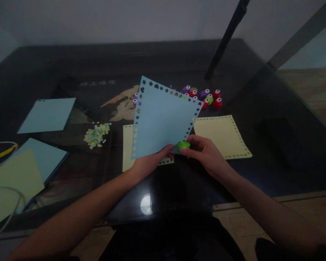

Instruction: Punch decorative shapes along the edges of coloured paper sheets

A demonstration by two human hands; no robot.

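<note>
A blue sheet of paper (163, 116) with small shapes punched along three edges is held up over the table. My left hand (149, 164) is closed on its lower edge, thumb in front and fingers behind. In my right hand (203, 150) is a green craft punch (183, 145), gripped at the sheet's lower right corner. Whether the paper sits inside the punch's slot I cannot tell. Behind the sheet, partly covered, lies a yellow sheet (127, 145) with punched edges. Another punched yellow sheet (217, 136) rests to the right, behind my right hand.
Several purple, red and green punches (216, 103) stand beyond the sheet. A pile of paper cut-outs (97, 135) lies left of centre. Blue sheets (50, 115), a yellow sheet (13, 185) and a white cable (15, 214) are at the left. A dark pole (226, 40) rises behind.
</note>
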